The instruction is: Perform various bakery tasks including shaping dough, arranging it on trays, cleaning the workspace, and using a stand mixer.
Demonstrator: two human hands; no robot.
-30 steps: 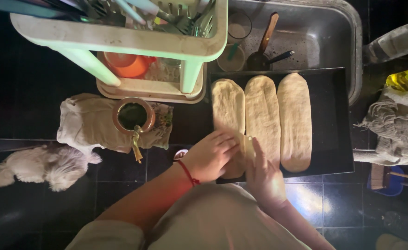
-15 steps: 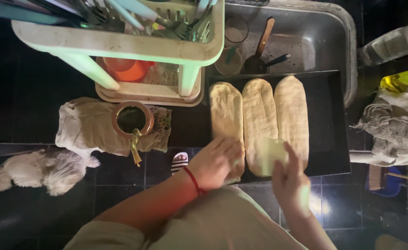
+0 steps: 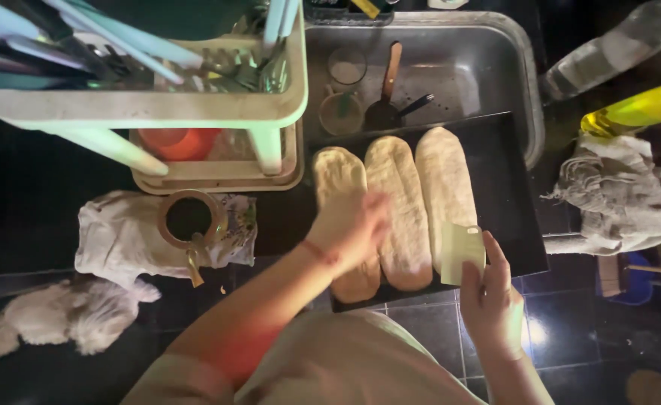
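We shape dough loaves on a black tray.
From the head view, our left hand [image 3: 349, 229] lies flat and open on the left loaf [image 3: 343, 217] in the tray [image 3: 514, 187]; our right hand [image 3: 488, 296] grips a pale scraper [image 3: 462, 251] beside the right loaf [image 3: 444, 187].

Crumpled white printed bag [image 3: 132, 236] on dark counter left of tray, under tape roll [image 3: 188, 219].

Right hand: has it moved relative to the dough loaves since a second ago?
Yes. The right hand, holding a pale scraper, has pulled rightward off the middle loaf toward the tray's near right edge, beside the right loaf.
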